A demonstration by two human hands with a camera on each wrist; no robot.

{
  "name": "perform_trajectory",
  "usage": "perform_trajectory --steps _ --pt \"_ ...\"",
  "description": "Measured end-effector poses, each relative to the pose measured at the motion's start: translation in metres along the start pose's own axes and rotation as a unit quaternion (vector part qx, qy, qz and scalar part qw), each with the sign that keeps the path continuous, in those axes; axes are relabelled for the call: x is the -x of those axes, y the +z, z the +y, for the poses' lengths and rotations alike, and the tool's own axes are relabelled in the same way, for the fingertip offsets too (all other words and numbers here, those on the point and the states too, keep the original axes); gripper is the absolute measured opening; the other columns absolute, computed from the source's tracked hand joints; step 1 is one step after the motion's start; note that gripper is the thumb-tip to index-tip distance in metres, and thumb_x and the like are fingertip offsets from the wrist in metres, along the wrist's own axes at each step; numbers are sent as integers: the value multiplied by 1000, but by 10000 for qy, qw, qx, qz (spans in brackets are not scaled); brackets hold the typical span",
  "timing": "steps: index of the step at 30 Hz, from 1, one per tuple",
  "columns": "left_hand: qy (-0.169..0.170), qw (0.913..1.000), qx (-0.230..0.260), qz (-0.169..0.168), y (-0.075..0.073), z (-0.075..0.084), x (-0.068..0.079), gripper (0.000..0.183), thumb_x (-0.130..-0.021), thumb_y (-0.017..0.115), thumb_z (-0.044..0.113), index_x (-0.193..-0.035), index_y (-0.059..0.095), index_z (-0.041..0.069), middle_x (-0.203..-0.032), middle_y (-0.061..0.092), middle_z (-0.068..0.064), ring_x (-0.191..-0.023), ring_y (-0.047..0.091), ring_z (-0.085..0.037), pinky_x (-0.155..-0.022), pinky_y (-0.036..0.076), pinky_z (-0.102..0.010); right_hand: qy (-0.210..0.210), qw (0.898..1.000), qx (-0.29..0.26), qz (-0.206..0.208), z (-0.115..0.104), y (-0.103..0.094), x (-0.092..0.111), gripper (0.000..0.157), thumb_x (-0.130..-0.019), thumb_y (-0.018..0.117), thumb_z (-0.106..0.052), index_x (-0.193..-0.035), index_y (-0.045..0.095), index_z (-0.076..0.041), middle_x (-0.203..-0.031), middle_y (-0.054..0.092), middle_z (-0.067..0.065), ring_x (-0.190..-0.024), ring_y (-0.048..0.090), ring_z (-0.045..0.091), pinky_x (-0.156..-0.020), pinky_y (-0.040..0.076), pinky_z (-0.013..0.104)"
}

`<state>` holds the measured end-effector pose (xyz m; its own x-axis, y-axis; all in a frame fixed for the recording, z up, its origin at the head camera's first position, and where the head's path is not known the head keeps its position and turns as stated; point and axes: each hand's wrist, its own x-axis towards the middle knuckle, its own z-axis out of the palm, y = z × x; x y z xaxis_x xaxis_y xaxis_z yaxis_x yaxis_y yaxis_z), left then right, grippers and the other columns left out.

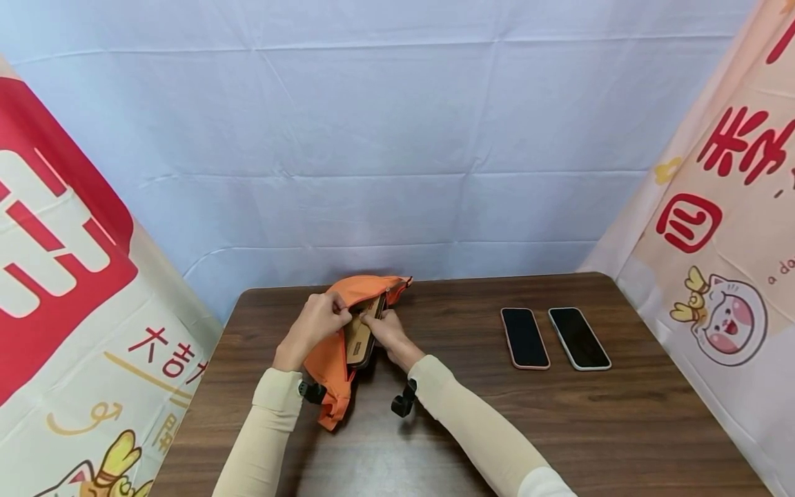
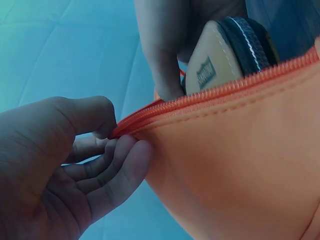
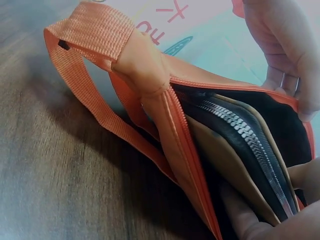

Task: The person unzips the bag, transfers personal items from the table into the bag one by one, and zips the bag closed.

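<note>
So if the left hand [image 1: 318,322] loses the edge, I'd worry the orange bag [image 1: 324,357] flops inward and its zipper teeth snag the tan zip pouch [image 1: 358,342], which sits partly inside the open mouth. Pose-wise, left thumb and fingers are pinching the zippered rim, palm side-on in the left wrist view. Right hand [image 1: 390,333] reaches in at an angle, thumb and fingers clamped on either side of the pouch.
</note>
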<state>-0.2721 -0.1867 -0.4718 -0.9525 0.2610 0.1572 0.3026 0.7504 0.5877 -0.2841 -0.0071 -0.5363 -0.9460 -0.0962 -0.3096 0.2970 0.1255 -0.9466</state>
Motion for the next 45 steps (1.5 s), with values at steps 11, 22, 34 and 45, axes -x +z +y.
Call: perform_trajectory --steps 11,22,34,45 --pt "80 10000 -45 4 0 5 -2 4 -99 66 7 -96 68 5 -78 67 -6 -59 59 -13 -61 49 -28 47 10000 -34 -63 3 1 -1 70 -106 64 -37 -155 34 4 -146 50 24 -114 62 30 -93 56 45" --pt "111 9998 144 -53 2 11 -2 4 -98 67 7 -97 69 5 -84 70 -7 -60 61 -12 -62 53 -29 11 9995 -256 -170 4 2 -1 50 -106 63 -30 -138 43 1 -118 55 15 -83 56 20 -87 54 46" --pt "281 9996 8 -27 7 14 0 4 -99 66 8 -98 69 6 -85 68 -5 -60 59 -10 -63 50 -28 -85 9991 -400 -83 5 8 1 45 -106 59 -21 -141 43 3 -82 51 1 -55 39 11 -73 48 36" --pt "271 9993 174 -167 7 16 1 4 -100 64 8 -99 68 7 -84 68 -5 -58 61 -9 -61 52 -27 -114 9987 -483 -118 9 10 1 35 -108 56 -20 -134 47 2 -61 42 -6 -48 36 8 -68 45 31"
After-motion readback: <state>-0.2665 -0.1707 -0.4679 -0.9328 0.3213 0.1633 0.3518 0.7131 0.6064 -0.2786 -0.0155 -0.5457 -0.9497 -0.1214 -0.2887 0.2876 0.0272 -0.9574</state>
